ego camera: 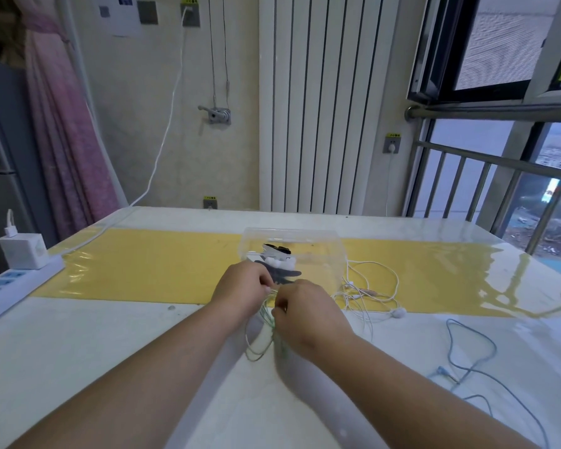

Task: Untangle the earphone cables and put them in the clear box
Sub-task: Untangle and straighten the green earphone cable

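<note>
The person keeps both hands over the white table [110,351], just in front of the clear box [321,254]. The left hand [240,288] and the right hand [308,314] are close together, and each one pinches the green earphone cable [266,314] with curled fingers. The thin loops of this cable hang down between the two hands and touch the table below them.

The clear box stands on the yellow strip [143,267] that runs across the table. Inside it some small black and white things lie; what they are cannot be told.

A white earphone cable [370,294] lies in loose loops just to the right of the box, partly on the yellow strip, outside the box. A blue cable [441,371] lies on the table further to the right, well apart from the hands and from the box.

On the left edge of the table there is a white power strip [13,286] with a white charger [25,251] plugged into it.
</note>
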{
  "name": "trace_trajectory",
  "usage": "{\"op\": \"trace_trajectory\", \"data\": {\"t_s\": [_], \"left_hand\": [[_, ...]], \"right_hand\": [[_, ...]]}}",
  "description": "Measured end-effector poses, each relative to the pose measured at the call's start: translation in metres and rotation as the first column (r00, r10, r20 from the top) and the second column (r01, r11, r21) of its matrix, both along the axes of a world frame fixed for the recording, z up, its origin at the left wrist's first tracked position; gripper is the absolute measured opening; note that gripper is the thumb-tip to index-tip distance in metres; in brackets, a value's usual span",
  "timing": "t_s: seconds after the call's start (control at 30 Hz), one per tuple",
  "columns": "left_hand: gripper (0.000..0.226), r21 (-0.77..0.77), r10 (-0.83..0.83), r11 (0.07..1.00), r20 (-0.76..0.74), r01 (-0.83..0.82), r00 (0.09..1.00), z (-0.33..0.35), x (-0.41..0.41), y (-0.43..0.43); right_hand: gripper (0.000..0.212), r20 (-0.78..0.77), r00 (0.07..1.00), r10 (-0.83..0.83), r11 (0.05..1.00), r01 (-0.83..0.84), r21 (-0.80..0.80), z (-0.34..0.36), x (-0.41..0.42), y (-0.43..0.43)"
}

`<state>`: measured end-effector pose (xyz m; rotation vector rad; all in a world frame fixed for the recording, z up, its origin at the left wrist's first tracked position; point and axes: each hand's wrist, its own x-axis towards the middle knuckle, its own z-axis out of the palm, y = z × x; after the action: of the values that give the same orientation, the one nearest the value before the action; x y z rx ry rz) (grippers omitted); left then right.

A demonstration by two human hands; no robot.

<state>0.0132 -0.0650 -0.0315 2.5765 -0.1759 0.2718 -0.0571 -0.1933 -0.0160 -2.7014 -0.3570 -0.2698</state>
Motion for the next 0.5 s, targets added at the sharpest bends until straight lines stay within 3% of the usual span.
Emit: {"op": "trace_trajectory", "data": {"t_s": [0.3,0.5], "left_hand": [[0.012,-0.096,-0.007,0.995,0.024,0.009,1.000,0.016,0.000,0.002],[0.011,-0.140,-0.098,0.985,0.046,0.104,0.994,0.031,-0.013,-0.029]], "right_hand": [[0.022,-0.022,0.993,-0.112,0.986,0.114,0.125,0.011,0.016,-0.019],[0.026,-0.061,0.975,-0.214,0.972,0.219,0.082,0.017,0.016,-0.052]]}}
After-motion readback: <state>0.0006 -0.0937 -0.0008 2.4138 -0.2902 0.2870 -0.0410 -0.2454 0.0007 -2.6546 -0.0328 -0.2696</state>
